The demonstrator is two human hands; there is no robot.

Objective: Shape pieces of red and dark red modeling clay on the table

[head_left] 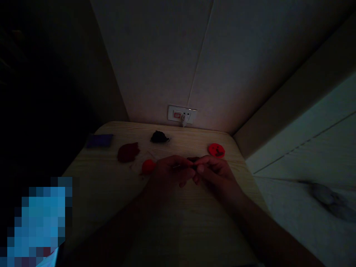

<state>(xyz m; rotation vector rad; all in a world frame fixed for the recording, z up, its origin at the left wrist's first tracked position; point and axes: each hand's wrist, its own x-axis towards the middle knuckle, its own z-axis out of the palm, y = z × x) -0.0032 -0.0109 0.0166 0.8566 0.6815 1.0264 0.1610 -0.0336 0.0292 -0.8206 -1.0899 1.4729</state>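
Dim light. Lower far left: a pixelated bright blue patch (41, 222), contents unreadable. Next, at the left back edge of the wood-grain tabletop (186, 226), a flat purple packet (100, 140). Right of it and slightly nearer, a dark red flat piece (127, 152), its right edge ragged. Then an orange-red piece (147, 167), rounded, partly behind the left hand (171, 172). Farther back, a black lump (159, 137), irregular, well apart from the hands.

Left hand: grip pinched, thumb and finger on a small dark piece (194, 166). That piece sits at mid-tabletop between the two hands' fingertips, mostly covered; its shape too dim to tell. Behind, low on the wall (155, 66), a white socket plate (170, 113) with a plug (184, 119) in it.

Right hand (218, 176): grip likewise closed at thumb and finger on the same piece, its fingertips meeting the left's. Just beyond the knuckles, a bright red disc (213, 149) lies flat, dark marks on its face. Far right, off the tabletop, a grey object (324, 194), blurred.
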